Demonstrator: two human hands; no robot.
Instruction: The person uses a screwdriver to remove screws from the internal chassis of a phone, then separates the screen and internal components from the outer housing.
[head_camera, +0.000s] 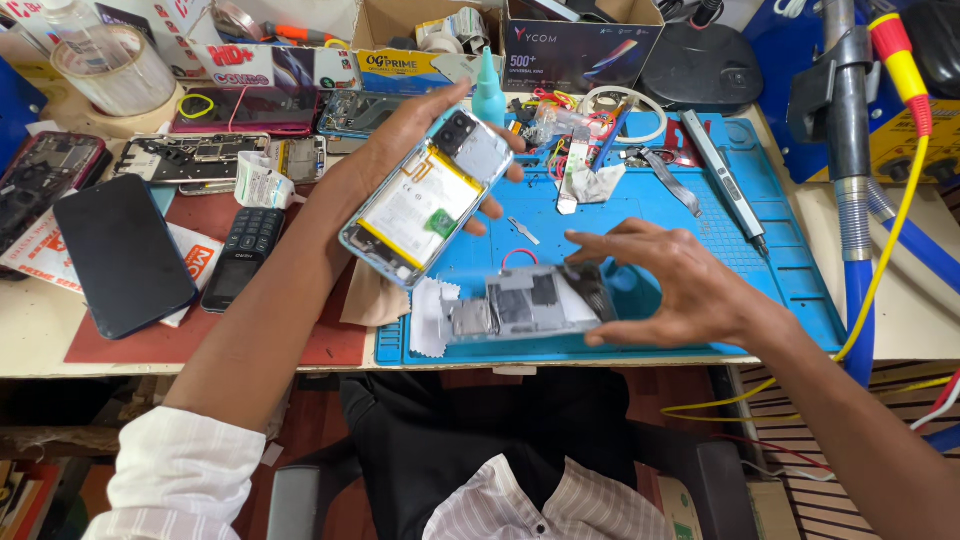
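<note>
The left hand (400, 150) is gripping an opened smartphone (425, 195) by its edges, battery side up, near frame centre. The right hand (680, 285) is pinching the detached back cover (520, 305) above the blue mat (760, 250) on the tabletop (900, 310).

Left hand (405, 150) raised, fingers curled; right hand (670, 285) fingers pinching.

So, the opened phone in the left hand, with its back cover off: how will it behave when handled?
The opened phone is probably stiff, since it stays flat though the left hand grips it only at its upper end. It likely feels fairly light, as it is held up one-handed. With battery and camera parts exposed, it seems fragile to pressure.
</note>
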